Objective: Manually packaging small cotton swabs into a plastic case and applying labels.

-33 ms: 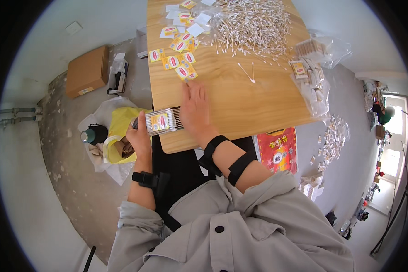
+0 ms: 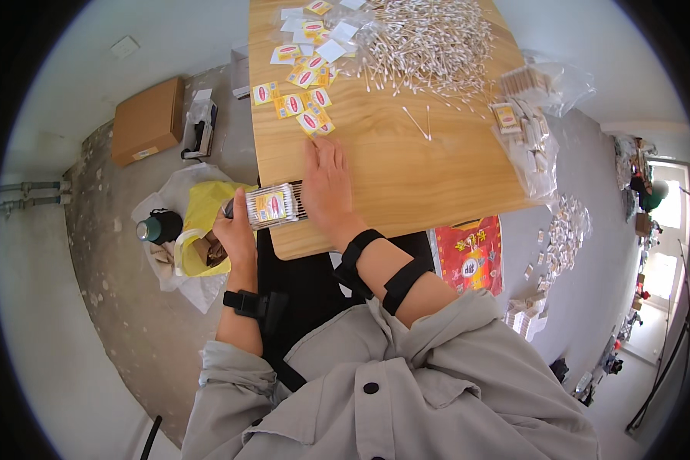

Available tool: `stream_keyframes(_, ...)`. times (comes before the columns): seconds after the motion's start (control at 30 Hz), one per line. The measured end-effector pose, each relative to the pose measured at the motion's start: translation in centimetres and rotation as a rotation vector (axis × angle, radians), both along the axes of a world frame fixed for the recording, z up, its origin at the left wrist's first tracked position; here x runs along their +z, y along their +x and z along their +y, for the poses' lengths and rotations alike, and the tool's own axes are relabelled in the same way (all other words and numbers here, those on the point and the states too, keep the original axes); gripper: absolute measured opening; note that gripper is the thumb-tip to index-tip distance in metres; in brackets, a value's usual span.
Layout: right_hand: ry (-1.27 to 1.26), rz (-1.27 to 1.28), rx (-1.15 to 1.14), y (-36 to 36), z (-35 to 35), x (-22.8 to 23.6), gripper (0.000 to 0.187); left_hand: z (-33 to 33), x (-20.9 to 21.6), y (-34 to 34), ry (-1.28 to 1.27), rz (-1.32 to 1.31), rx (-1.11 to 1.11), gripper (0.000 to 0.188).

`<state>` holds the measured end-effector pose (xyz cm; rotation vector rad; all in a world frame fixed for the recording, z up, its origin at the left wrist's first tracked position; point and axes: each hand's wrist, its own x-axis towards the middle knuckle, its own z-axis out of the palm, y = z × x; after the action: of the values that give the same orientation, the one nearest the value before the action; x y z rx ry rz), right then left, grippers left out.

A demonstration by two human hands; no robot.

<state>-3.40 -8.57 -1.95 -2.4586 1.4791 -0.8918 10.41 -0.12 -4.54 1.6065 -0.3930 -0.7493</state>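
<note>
My left hand [image 2: 234, 230] is closed on a small clear pack of cotton swabs [image 2: 271, 205] at the table's near left edge. A yellow-and-white label card shows through the pack's front. Bare swab sticks run from its right end toward my right hand [image 2: 328, 184], which lies over the tabletop with its fingers stretched away from me. Those fingertips are just below a cluster of yellow label cards [image 2: 290, 106]; whether they touch the lowest card I cannot tell. The palm's underside and the sticks' far ends are hidden.
A big heap of loose cotton swabs [image 2: 429, 46] covers the far table [image 2: 391, 184], with two strays nearer. Plastic bags of packs [image 2: 530, 146] sit at the right edge. On the floor are a yellow bag [image 2: 207, 207], a flask [image 2: 149, 228], a cardboard box [image 2: 149, 121] and scattered packs [image 2: 563, 238].
My right hand has shifted slightly left and looks sharper than before. The left hand and its pack hold still.
</note>
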Motion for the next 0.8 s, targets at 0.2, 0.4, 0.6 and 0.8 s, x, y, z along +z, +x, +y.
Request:
stream_keyframes(0.2, 0.137, -0.062, 0.021, 0.9, 0.3, -0.1, 0.038, 0.3, 0.1, 0.3, 0.060, -0.141, -0.032, 0.035)
stream_keyframes(0.4, 0.436, -0.614, -0.110, -1.6, 0.7, 0.1, 0.027, 0.3, 0.6, 0.3, 0.026, -0.056, 0.025, 0.035)
stream_keyframes(0.6, 0.669, -1.123, -0.092, -1.6, 4.1, 0.2, 0.034, 0.4, 0.3, 0.5, -0.010, 0.033, 0.033, 0.036)
stream_keyframes(0.8, 0.622, -0.917, -0.067, -0.3, 4.5, 1.1, 0.044, 0.6, 0.7, 0.2, -0.033, 0.331, 0.034, 0.032)
